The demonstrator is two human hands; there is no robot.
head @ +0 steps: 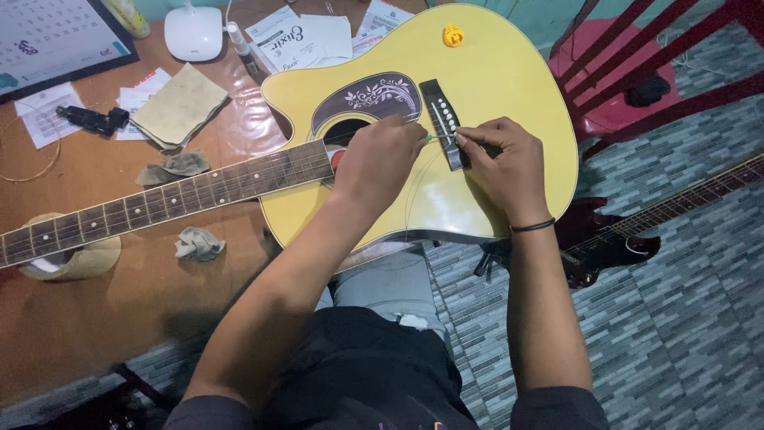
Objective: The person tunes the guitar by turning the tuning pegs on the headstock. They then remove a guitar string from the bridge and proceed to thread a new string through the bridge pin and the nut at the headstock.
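Brown tabletop (103, 318) fills the left of the view, with grey patterned floor to the right. A yellow acoustic guitar (493, 87) lies face up, its body hanging over the table edge toward the person's lap and its neck (159, 199) running left across the wood onto a pale rest (76, 259), which seems to keep it level and steady.

Both hands meet at the dark bridge (442, 119). The left hand (378, 163) is closed, fingertips pinched on what looks like a thin string with a small green end (430, 137), held taut just beside the bridge. The right hand (501, 159) is also pinched, thumb and forefinger pressed together at the bridge pins; whether it grips a pin or the string cannot be told.

The guitar is glossy, with a dark floral pickguard (370, 97) by the soundhole and white pins in the bridge. A yellow pick-like piece (453, 35) rests on its upper body.

Cloths (179, 107), papers (298, 36) and a white device (193, 32) lie about the table; a dark red guitar (613, 239) lies on the floor, by a red chair (637, 72).
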